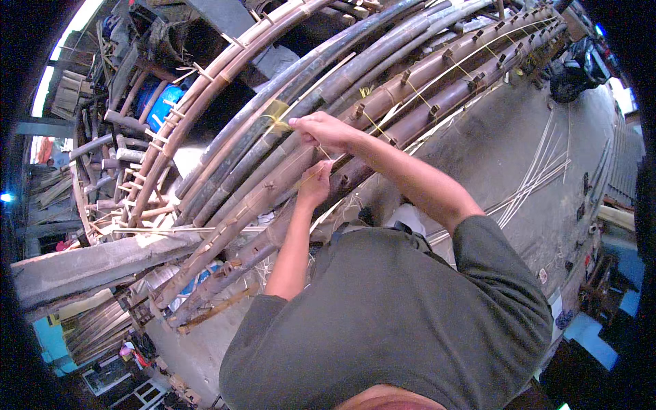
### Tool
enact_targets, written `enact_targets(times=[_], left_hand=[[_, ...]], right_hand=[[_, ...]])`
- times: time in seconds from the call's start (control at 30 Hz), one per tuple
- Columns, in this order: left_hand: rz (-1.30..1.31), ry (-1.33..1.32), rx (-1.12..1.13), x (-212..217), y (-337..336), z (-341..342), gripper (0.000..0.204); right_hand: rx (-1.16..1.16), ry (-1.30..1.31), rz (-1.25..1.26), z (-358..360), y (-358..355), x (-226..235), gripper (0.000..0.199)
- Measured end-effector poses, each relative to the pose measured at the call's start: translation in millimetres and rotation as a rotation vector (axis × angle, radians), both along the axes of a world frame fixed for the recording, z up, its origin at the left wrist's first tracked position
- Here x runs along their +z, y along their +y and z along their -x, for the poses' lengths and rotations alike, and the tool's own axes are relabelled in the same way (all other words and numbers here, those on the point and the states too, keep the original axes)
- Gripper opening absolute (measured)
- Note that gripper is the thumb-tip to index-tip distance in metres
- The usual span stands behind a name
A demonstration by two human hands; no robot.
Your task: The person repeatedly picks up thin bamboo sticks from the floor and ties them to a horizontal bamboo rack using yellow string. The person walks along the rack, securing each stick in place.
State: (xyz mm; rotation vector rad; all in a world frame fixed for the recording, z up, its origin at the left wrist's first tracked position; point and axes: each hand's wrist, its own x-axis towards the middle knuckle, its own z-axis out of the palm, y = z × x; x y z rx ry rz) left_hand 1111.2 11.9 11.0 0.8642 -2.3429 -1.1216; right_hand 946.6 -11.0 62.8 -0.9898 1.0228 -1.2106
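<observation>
Just ahead of my body, two long brown bamboo poles (437,108) lie side by side on a slant, with short pegs along them and thin yellow ties across. My right hand (324,131) is closed in a pinch above the poles, at the end of a loose yellow strip (276,115) that loops out to its left. Lower and nearer, my left hand (316,183) is closed too, fingertips pressed together over the near pole. A short thin strand shows between the two hands and seems to reach the left fingertips. Part of the strip is hidden by my fingers.
Several dark bamboo poles (321,89) run behind the pegged pair. A curved bamboo piece with crosspegs (174,116) stands at left, near a blue container (164,108). A concrete beam (102,263) lies at lower left. Thin bamboo strips (529,181) and a black bag (579,72) are at right.
</observation>
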Motion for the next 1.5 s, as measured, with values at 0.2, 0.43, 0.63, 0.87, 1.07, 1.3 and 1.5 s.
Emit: enact_targets(times=[0.2,0.43,0.63,0.87,1.07,1.3,1.5], left_hand=[[-0.074,-0.121,0.083,10.2,3.1,0.1,0.027],[-0.191,0.224,0.139,82.8,-62.9,55.7,0.023],[0.456,-0.559,0.191,-38.8,-147.3,84.0,0.037],[0.376,-0.857,-0.11,5.3,-157.6,125.3,0.048],[0.285,-0.371,-0.213,105.8,-21.6,311.0,0.044],[0.285,-0.263,-0.663,95.0,135.2,547.4,0.041],[0.215,-0.433,-0.977,8.9,265.6,719.8,0.041]], right_hand=[[0.462,0.651,0.223,-29.4,172.3,11.7,0.042],[0.217,0.642,0.057,-42.3,168.3,-76.6,0.045],[0.157,0.443,-0.004,18.3,206.2,-48.4,0.039],[-0.337,0.634,-0.125,114.6,303.4,-97.8,0.031],[-0.373,0.781,-0.45,216.6,408.1,-92.2,0.03],[-0.604,0.804,-0.719,323.0,534.6,-87.4,0.029],[-1.177,0.502,-0.675,379.1,628.9,-178.4,0.03]])
